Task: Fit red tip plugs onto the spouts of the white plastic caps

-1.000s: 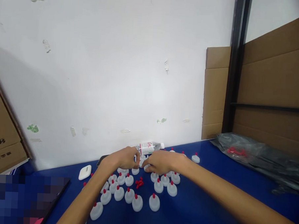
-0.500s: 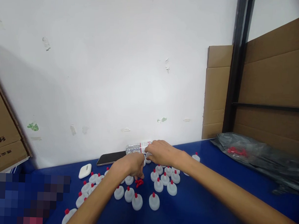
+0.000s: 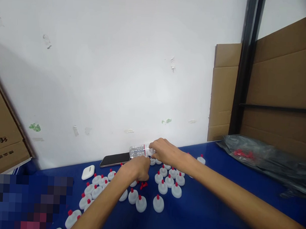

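My left hand [image 3: 139, 168] is closed with its fingers curled down, just above a small pile of loose red tips [image 3: 143, 185]; what its fingertips hold is hidden. Behind and to the right, my right hand [image 3: 163, 150] is bent over the end of a clear plastic bottle [image 3: 136, 152] lying on its side. Its fingers curl downward near some white caps [image 3: 153, 161], and I cannot make out what is between them. White rounded plastic caps with red tips stand around both hands, such as one white cap [image 3: 158, 204] in front and another white cap [image 3: 141, 203] beside it.
On the blue table [image 3: 202, 211] lie a phone [image 3: 115, 159] and a white earbud case [image 3: 88, 172]. A plastic bag [image 3: 262, 166] holding red pieces is at right. Cardboard [image 3: 223, 94] leans by a dark post [image 3: 242, 74]. The white wall [image 3: 114, 75] closes the back.
My left hand has lifted away from the red tips, its fingers no longer reaching down to them. My right hand stays near the bottle's end. The view has shifted slightly.
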`<state>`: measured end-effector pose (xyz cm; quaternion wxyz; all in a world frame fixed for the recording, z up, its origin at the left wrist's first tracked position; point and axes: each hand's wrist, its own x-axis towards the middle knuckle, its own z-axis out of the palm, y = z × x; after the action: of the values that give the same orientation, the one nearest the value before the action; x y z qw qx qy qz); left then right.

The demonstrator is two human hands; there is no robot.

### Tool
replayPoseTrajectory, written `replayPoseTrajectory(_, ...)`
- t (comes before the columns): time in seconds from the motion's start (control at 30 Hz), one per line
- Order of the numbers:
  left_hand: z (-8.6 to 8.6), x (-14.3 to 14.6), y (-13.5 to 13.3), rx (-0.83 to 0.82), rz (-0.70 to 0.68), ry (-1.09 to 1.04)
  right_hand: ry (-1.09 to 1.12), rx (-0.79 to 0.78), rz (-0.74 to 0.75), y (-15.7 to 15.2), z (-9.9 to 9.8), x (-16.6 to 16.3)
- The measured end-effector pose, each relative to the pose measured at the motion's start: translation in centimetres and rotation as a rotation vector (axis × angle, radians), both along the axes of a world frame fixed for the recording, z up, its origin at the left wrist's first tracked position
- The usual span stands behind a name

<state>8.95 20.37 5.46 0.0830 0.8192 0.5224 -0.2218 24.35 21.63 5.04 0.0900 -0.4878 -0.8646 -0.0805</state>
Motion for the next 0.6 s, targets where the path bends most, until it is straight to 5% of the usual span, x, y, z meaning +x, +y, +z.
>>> replayPoseTrajectory(0.6, -1.0, 0.1, 0.2, 0.05, -0.016, -0.082, 0.018, 0.028, 0.063, 0.6, 0.0, 0.6)
